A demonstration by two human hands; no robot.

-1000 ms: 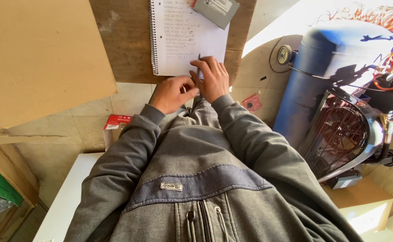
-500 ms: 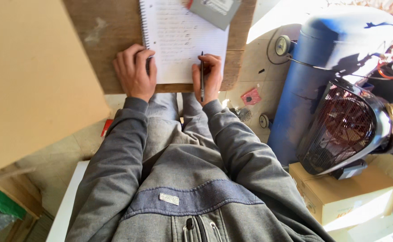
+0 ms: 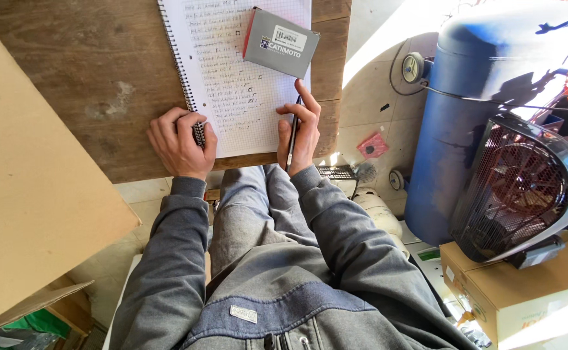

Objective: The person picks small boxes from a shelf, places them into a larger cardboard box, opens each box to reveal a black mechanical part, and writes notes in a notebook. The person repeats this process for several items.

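While slim pen (image 3: 293, 133) in right hand (image 3: 302, 129) grip, left hand (image 3: 180, 144) loose on gridded spiral notebook (image 3: 232, 78).

Workshop: blue air compressor (image 3: 485, 110) w/ fan guard (image 3: 524, 188), rough wooden bench (image 3: 96, 84).

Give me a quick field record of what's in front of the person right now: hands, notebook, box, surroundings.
left hand: rests on the notebook's spiral edge
right hand: holds a dark pen on the page
notebook: open, squared paper, handwritten lines, on a wooden table
small grey box: lies on the notebook's upper part
to the right: blue tank, black wire guard
to the left: cardboard sheet
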